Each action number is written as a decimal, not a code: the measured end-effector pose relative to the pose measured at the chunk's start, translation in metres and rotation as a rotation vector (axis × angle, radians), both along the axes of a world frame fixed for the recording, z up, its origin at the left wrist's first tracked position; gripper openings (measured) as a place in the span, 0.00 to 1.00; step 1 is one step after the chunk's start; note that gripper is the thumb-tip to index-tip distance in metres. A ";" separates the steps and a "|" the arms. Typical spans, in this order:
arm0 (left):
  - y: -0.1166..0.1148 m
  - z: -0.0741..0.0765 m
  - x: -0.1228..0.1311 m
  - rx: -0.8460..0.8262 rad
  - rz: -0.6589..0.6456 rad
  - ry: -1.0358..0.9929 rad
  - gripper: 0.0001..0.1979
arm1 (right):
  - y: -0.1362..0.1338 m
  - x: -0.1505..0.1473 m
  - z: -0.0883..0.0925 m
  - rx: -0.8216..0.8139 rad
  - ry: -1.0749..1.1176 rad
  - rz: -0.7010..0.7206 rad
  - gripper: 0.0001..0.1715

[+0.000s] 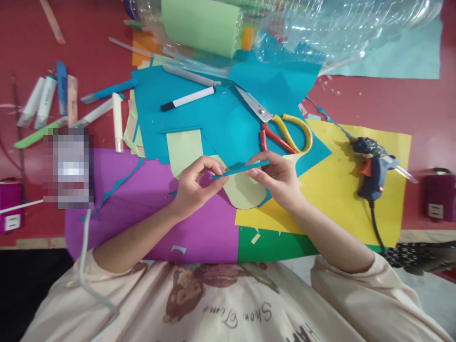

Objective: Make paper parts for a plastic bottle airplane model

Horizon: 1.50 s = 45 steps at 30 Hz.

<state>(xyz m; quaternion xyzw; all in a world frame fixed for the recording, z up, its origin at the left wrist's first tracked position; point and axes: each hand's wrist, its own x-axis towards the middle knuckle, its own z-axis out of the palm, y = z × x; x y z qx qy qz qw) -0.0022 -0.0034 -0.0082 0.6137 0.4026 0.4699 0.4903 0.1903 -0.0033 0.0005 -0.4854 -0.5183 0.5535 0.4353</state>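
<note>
A thin blue paper strip is held nearly level between my two hands. My left hand pinches its left end between thumb and fingers. Toward the other end, my right hand grips it the same way. Beneath the strip lies a pale green paper piece with a rounded lower edge. A second pale green piece rests just beyond my left hand, on blue paper. Scissors with red and yellow handles lie with blades apart beyond my right hand.
A blue glue gun lies on yellow paper at the right, its cord running toward me. Purple paper spreads at front left. Several markers lie at the left, near a blurred-out device. Clear plastic bottles stretch across the back.
</note>
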 end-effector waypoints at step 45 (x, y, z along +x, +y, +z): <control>-0.001 0.005 -0.004 -0.095 -0.051 0.154 0.06 | -0.001 0.002 -0.004 0.196 -0.040 0.162 0.15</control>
